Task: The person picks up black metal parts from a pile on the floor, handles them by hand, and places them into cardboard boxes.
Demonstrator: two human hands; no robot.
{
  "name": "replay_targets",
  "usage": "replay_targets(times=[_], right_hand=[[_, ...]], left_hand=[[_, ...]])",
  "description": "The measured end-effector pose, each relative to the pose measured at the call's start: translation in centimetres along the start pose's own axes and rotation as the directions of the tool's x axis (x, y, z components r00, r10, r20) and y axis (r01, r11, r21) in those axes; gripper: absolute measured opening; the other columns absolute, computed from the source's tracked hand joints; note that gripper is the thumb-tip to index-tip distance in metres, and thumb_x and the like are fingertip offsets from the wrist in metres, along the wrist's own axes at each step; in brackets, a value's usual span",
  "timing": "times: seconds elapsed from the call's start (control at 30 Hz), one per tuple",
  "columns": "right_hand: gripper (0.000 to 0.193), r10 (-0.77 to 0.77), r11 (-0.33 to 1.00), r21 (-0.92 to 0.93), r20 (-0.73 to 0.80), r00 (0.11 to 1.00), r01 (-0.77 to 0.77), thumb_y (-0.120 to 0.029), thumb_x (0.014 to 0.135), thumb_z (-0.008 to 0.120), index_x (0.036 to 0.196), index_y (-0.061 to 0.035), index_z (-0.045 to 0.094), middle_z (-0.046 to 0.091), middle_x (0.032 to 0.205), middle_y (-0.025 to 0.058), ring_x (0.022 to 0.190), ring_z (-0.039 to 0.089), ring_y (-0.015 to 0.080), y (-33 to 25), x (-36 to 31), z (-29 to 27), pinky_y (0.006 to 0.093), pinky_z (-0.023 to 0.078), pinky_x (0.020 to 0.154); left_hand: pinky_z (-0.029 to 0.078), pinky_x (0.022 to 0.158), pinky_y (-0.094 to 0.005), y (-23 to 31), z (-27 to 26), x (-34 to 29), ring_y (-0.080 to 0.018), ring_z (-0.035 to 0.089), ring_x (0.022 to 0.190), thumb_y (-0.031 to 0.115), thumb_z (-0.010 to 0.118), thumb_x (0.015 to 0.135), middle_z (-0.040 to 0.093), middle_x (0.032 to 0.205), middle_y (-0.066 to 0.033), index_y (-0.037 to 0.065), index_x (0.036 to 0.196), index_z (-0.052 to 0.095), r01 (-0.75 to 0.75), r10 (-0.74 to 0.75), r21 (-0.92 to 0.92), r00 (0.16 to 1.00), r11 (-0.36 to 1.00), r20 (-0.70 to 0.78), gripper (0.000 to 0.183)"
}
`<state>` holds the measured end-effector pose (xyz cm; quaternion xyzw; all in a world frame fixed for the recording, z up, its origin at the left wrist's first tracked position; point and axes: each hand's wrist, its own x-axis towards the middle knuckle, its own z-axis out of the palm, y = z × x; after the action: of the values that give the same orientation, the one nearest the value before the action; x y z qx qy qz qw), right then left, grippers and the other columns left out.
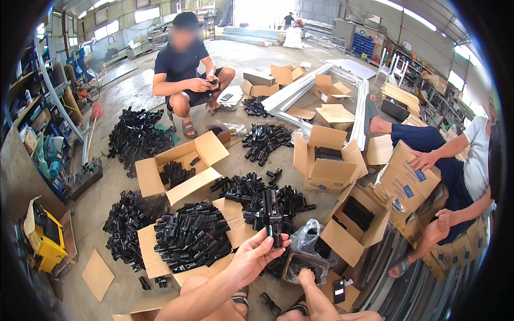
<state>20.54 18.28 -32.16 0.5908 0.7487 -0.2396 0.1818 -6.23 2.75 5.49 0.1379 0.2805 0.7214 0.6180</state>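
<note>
My left hand [261, 255] is closed around the lower end of a long black plastic part [272, 212] with a slotted, clip-like body, held upright in front of me. My right hand [305, 276] reaches down into a small open box [292, 266] lined with plastic; its fingertips are hidden among dark small pieces. Behind the held part lies a loose heap of similar black parts [241, 195]. To the left, an opened carton [152, 251] is piled high with black parts [193, 235].
Another open carton [209, 152] holds some parts, with more heaps [134, 219] around it. A co-worker [184, 69] squats opposite, handling a small dark piece. On the right sits a second person [471, 155] beside closed cartons [409, 174]. A phone [339, 291] lies near my right arm.
</note>
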Motion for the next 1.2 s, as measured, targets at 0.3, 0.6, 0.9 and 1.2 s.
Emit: replay_targets(times=[0.3,0.6,0.9,1.2], right_hand=[[0.042,0.083,0.947,0.321,-0.162,0.983,-0.027,-0.025,0.081,0.075,0.113,0.0027,0.075,0.073,0.114,0.029,0.111,0.07,0.0436,0.2,-2.6,-2.3,0.0469,0.056,0.099],[0.016,-0.06,0.128,0.919,-0.367,0.928,0.372,-0.007,0.101,0.066,0.112,0.0043,0.07,0.074,0.093,0.0086,0.078,0.07,0.0144,-7.7,-11.6,-12.6,0.0271,0.058,0.07],[0.014,-0.25,0.146,0.467,-0.835,0.49,0.872,0.001,0.094,0.073,0.108,0.0011,0.075,0.077,0.105,0.0113,0.093,0.073,0.0186,-17.2,-23.5,-27.2,0.03,0.058,0.083],[0.015,-0.291,0.272,0.261,-0.895,0.338,0.926,0.001,0.087,0.079,0.102,0.0004,0.078,0.077,0.097,0.0115,0.086,0.072,0.0209,-18.7,-23.4,-26.9,0.0318,0.057,0.076]], left_hand=[[0.057,0.103,-0.032,-0.1,-0.3,-0.4,-0.0241,0.065,0.127,0.02,0.061,0.107,0.066,0.136,-0.0119,0.003,0.143,0.056,0.006,-0.005,0.069,1.0,0.998,-0.009,0.04],[0.057,0.105,-0.034,-1.0,-1.0,0.0,-0.0247,0.065,0.128,0.017,0.06,0.108,0.066,0.137,-0.013,0.003,0.14,0.059,-0.034,0.037,0.094,0.999,0.995,-0.032,0.035],[0.052,0.109,-0.034,-2.4,0.3,-0.2,-0.0129,0.063,0.124,0.015,0.065,0.106,0.067,0.136,-0.0042,0.005,0.148,0.055,-0.147,0.136,0.29,0.989,0.946,0.057,0.044],[0.051,0.105,-0.0285,-2.3,-0.3,-0.7,-0.0077,0.059,0.122,0.008,0.065,0.104,0.064,0.14,-0.0032,0.004,0.159,0.043,-0.15,0.147,0.344,0.989,0.927,0.035,0.059]])
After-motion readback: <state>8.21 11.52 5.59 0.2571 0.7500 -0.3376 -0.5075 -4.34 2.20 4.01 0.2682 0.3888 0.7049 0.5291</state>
